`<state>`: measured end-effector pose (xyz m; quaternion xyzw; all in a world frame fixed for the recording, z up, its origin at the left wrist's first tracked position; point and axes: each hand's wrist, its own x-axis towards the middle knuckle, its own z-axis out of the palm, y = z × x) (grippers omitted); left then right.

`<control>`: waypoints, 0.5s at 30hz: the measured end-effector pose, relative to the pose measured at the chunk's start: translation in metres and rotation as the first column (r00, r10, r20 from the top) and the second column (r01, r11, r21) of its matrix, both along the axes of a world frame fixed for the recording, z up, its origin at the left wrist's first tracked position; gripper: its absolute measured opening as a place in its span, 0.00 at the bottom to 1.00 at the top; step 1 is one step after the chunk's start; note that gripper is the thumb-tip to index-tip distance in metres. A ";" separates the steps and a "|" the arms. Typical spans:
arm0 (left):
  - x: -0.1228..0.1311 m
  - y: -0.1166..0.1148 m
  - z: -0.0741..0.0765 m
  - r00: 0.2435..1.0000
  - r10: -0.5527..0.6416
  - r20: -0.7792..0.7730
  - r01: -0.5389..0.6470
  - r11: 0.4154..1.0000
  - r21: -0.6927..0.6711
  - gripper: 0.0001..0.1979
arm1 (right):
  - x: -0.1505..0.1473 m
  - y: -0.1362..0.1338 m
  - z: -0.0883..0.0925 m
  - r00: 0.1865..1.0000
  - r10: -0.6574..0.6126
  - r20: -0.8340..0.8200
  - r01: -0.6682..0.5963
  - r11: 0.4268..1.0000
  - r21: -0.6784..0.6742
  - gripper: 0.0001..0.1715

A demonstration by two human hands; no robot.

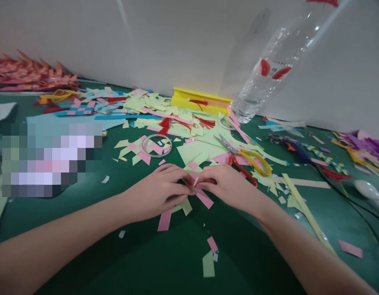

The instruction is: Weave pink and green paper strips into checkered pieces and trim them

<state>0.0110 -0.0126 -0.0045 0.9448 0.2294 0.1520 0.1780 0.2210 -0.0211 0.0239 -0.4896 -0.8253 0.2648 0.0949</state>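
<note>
My left hand (161,190) and my right hand (224,185) meet near the middle of the table, fingertips pinched together. Between them is a small piece of interlaced pink and pale green paper strips (204,198), its loose ends sticking out below and above my fingers. The right thumb and forefinger grip a narrow pink strip end, and the left fingers close on the piece from the other side. My fingers cover its centre. Just beyond my right hand lie scissors (235,153) with one yellow and one red handle, blades apart. Another pink and green woven piece (143,147) lies beyond my left hand.
A roll of clear tape (157,146) lies over that woven piece. Paper scraps and red tassels (165,124) are heaped behind, near a yellow folded paper tray (201,102). A clear plastic bottle (269,73) stands at the wall. A dark cord (333,186) runs along the right.
</note>
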 end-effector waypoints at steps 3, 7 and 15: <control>0.000 0.000 -0.001 1.000 -0.004 0.009 0.004 1.000 0.015 0.12 | -0.001 0.004 0.004 0.993 0.100 0.057 -0.102 0.994 0.034 0.11; -0.001 0.001 -0.002 1.000 -0.002 -0.015 0.002 1.000 0.023 0.12 | 0.000 0.010 0.009 0.957 0.240 0.162 -0.253 0.965 0.065 0.08; -0.001 0.001 -0.001 1.000 -0.003 -0.013 0.003 1.000 0.009 0.12 | 0.007 0.014 0.009 0.899 0.392 0.195 -0.425 0.890 0.167 0.12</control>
